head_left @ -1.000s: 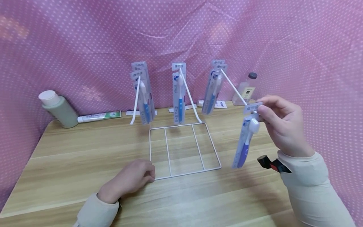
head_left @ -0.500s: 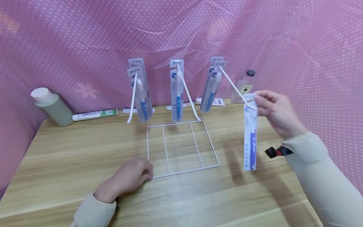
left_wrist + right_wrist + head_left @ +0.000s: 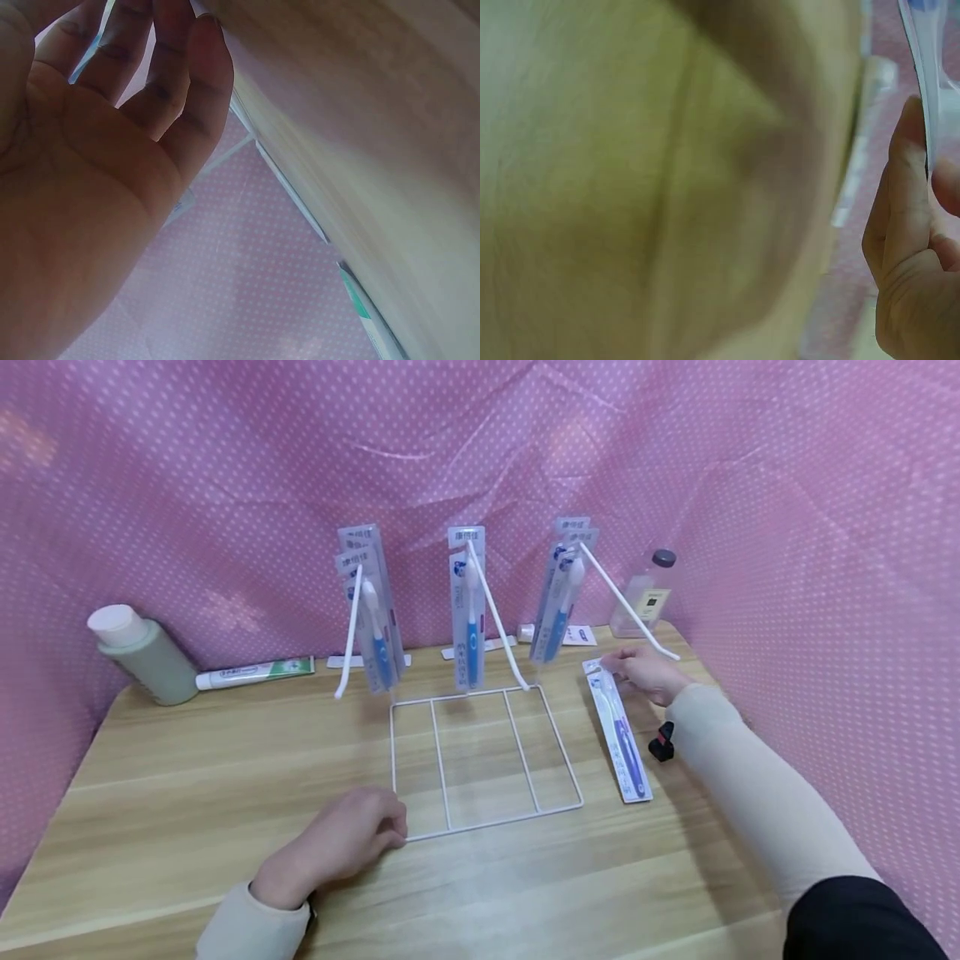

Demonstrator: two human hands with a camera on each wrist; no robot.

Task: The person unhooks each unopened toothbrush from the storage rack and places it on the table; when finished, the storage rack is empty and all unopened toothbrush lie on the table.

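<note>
Wood-grain table (image 3: 225, 777), smooth, faint sheen. White coated wire rack (image 3: 487, 760), glossy. Toothbrush pack (image 3: 618, 735) in clear shiny plastic over printed card. Backdrop (image 3: 225, 460): pink dotted cloth, creased, matt. Green bottle (image 3: 146, 656), matt plastic. Cream knit sleeve (image 3: 750, 793).

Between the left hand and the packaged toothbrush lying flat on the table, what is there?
In the head view, the white wire rack base lies between the left hand, resting at its front-left corner, and the packaged toothbrush, which the right hand holds.
</note>
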